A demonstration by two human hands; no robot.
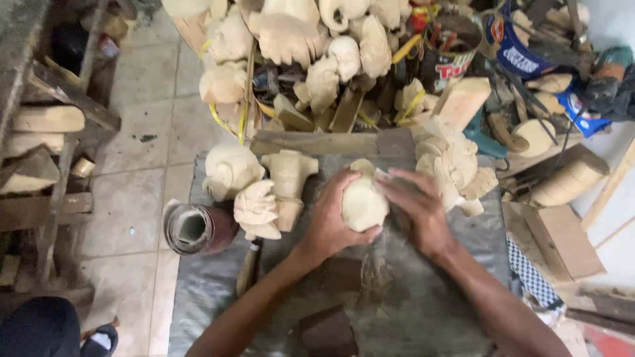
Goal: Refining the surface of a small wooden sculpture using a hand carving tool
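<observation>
Centre of the frame: the left hand (329, 218) cups a pale rounded wood carving (362, 203) in a firm grip, while the right hand (418, 210) presses flat on its side — smoothing, judging by the pose. Turning it calls for room; finished carvings (254, 185) and a sandpaper roll (196, 229) crowd the desk (410, 311) at left.

Even, soft daylight, moderately bright; no hard shadows, only faint shade under both forearms on the grey table cover (430, 311). Upper right washes out pale, with mild glare on the white floor there. Right hand (418, 210) shows motion blur; overall image soft, with wide-angle stretch at the edges.
</observation>
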